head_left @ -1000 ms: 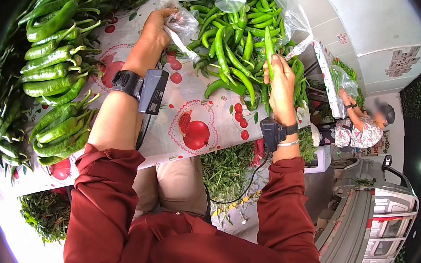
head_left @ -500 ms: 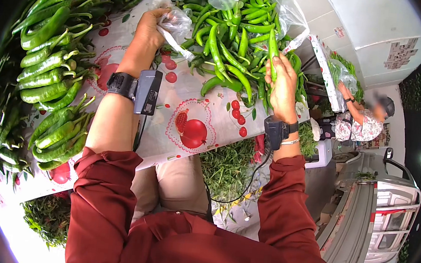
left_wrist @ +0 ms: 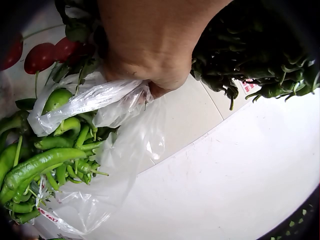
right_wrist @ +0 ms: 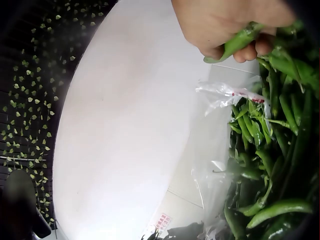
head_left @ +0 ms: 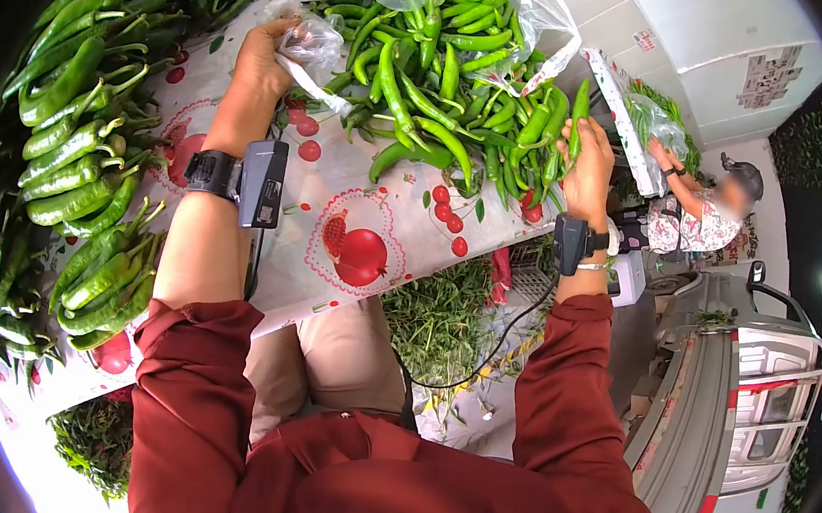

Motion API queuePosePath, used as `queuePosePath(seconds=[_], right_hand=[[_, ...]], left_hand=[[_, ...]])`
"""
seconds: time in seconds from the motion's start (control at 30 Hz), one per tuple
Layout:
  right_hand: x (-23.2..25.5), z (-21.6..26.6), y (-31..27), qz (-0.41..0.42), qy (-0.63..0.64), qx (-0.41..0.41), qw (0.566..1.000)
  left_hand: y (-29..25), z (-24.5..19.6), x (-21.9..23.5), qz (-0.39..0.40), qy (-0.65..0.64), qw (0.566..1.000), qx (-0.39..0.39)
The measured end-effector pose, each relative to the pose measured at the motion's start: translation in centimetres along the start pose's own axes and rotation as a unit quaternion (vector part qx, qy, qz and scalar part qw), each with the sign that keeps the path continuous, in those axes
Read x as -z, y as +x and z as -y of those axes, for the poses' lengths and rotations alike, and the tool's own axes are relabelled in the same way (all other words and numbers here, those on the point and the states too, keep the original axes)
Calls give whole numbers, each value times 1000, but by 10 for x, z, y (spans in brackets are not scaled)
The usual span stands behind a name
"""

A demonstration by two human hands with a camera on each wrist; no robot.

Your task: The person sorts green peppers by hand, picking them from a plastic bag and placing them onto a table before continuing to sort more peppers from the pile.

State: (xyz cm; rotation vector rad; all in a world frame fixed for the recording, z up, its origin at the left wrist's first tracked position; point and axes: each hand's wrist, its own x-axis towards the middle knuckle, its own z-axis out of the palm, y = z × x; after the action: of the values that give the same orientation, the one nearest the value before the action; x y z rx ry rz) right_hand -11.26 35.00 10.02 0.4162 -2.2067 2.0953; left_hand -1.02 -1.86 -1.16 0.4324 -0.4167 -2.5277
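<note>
- Landmark: the clear plastic bag [head_left: 539, 19], lying open at the far side of the desk [head_left: 338, 192], full of green chilies w/ many spilling out of its mouth.
- Left hand [head_left: 264, 53]: at the bag's left edge, fingers curled tight on a bunched part of the plastic; wrist view shows the film gathered under the knuckles.
- Right hand [head_left: 590, 160]: at the bag's right side, just past the spilled chilies, fingers closed round one green chili [head_left: 579, 110], which stands about upright above the hand.
- Chili pile [head_left: 433, 112]: in front of the bag's mouth, on the desk's fruit-print cloth.
- Bigger green peppers [head_left: 77, 159]: in rows well left of the bag.
- Another person [head_left: 703, 219]: right of the bag, beyond the desk edge, handling a second bag.
</note>
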Motion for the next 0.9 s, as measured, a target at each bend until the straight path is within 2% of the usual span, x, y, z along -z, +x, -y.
queuePosePath(seconds=[0.1,0.2,0.33,0.5,0.57,0.67,0.83,0.9], right_hand=[[-1,-10,18,15,-13,-5,1000],[-9,-18,35,58,-46,24,997],[-21,-25,42,27,-179,130,975],[-24,-4,0,86,-116,91,985],[-20,1,-17,102,-166,65,979],[-13,2,-43,114,-173,42,977],[-1,3,-69,154,-216,37,963],[6,0,-70,232,-357,214,879]], left_hand=[[3,0,2,3,3,1000,9],[2,0,1,-7,0,1000,15],[2,0,1,1,-10,1000,13],[-6,0,-4,-2,-9,1000,10],[-7,1,-5,2,-11,1000,15],[-7,1,-6,-5,-18,1000,16],[-9,3,-7,-17,-20,1000,-4],[-10,2,-7,-6,-21,1000,9]])
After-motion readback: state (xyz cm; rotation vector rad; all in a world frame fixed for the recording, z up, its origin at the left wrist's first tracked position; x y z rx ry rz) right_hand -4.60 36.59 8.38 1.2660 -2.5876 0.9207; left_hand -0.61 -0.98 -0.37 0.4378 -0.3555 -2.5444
